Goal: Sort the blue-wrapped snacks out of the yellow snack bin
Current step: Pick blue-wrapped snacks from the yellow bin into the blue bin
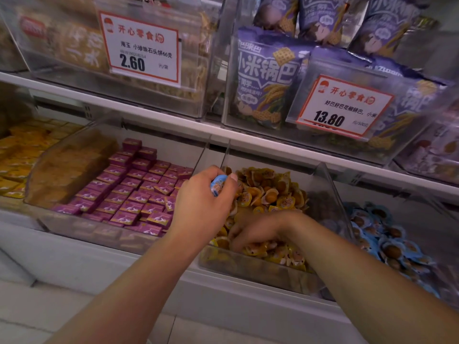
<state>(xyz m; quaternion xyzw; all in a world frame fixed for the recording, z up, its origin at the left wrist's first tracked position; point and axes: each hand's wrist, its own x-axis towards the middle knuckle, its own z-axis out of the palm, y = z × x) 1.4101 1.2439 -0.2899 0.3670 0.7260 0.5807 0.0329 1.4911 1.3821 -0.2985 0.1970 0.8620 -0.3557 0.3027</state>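
Note:
A clear bin on the lower shelf is heaped with yellow-wrapped snacks. My left hand hovers over the bin's left side and grips a blue-wrapped snack in its curled fingers. My right hand reaches down into the front of the yellow pile, its fingers buried among the wrappers; what they touch is hidden.
To the right, a neighbouring bin holds several blue-wrapped snacks. A bin of purple boxes sits to the left, and orange packs lie further left. Clear dividers stand between bins. The upper shelf overhangs with price tags and purple bags.

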